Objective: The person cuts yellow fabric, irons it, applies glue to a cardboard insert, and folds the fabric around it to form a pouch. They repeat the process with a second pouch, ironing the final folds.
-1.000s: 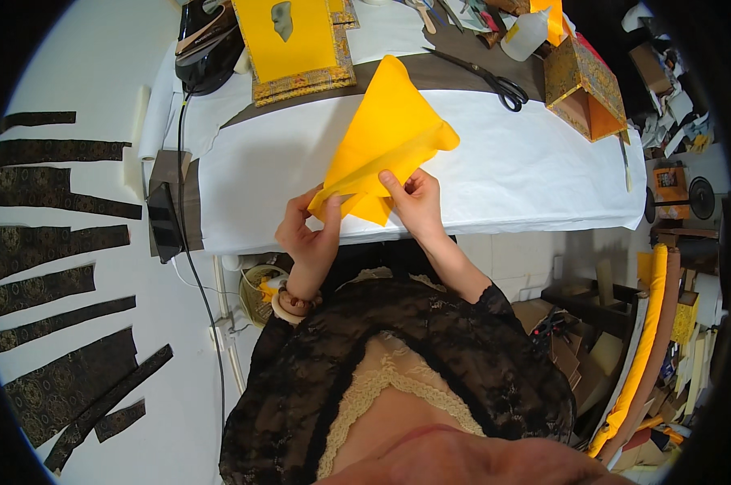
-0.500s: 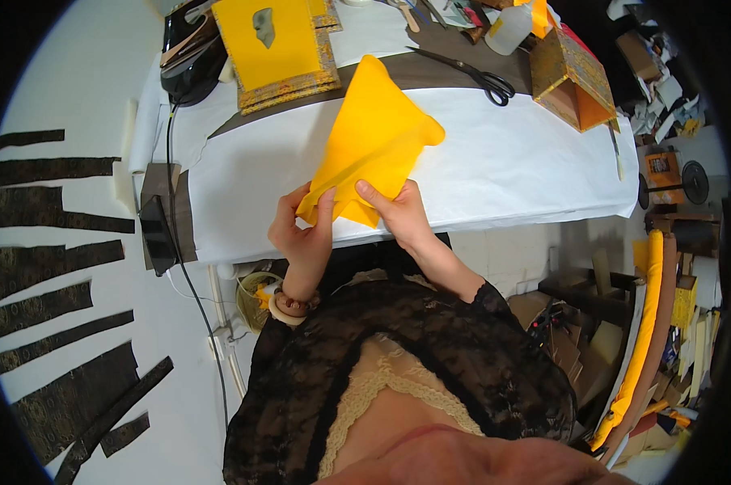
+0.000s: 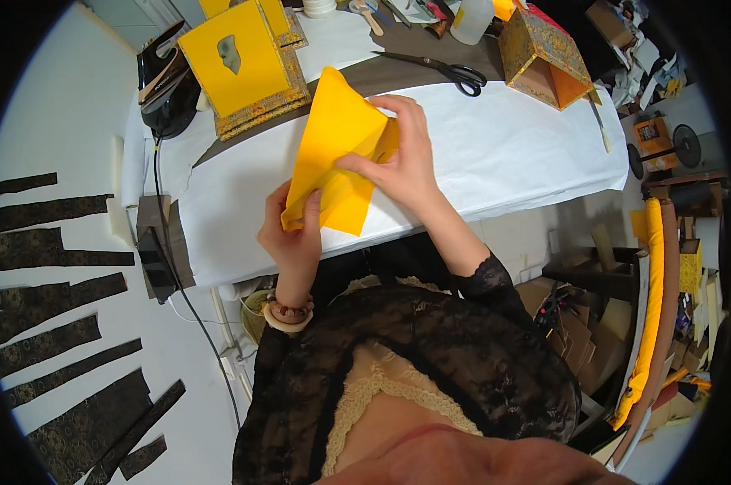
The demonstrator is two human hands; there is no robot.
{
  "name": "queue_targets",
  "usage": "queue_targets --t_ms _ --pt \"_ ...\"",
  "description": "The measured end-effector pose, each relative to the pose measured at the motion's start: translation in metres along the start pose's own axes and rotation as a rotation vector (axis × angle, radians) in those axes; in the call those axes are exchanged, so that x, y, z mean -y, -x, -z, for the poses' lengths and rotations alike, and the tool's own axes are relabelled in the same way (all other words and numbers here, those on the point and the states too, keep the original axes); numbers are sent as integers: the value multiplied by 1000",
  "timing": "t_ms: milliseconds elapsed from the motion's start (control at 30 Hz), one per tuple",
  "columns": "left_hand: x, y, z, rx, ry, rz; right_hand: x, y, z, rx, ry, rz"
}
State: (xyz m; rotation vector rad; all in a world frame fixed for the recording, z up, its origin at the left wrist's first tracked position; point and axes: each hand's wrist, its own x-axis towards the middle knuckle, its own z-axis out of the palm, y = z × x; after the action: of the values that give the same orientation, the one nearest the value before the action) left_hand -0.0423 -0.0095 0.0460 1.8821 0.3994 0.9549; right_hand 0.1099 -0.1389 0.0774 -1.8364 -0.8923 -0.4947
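A piece of yellow fabric [image 3: 321, 137], partly folded over, is held between both hands above the white-covered table. My left hand [image 3: 295, 230] pinches its near left corner, thumb on top and fingers behind. Higher up on the right side, my right hand [image 3: 399, 158] grips the folded part, its thumb pressed on the face and its fingers bent over the right edge. Beyond the fabric lie black-handled scissors [image 3: 454, 74], apart from both hands. The fingers behind the fabric are partly hidden.
Yellow patterned panels [image 3: 240, 61] stand at the back left, next to a black appliance [image 3: 170, 105]. An open patterned box [image 3: 547, 61] sits at the back right. A phone [image 3: 157, 263] and a cable lie by the table's left edge. Dark fabric strips [image 3: 54, 250] hang on the left.
My right hand has moved up and away along the fabric's right edge, bending it over. The left hand still pinches the near corner. The whole view has shifted slightly.
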Motion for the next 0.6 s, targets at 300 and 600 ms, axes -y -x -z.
queue_targets --t_ms 300,600 --pt "-5 -6 4 0 -103 -70 -15 8 -10 -34 -143 -74" --pt "12 -23 17 -165 286 219 -46 4 -13 -289 -394 -264"
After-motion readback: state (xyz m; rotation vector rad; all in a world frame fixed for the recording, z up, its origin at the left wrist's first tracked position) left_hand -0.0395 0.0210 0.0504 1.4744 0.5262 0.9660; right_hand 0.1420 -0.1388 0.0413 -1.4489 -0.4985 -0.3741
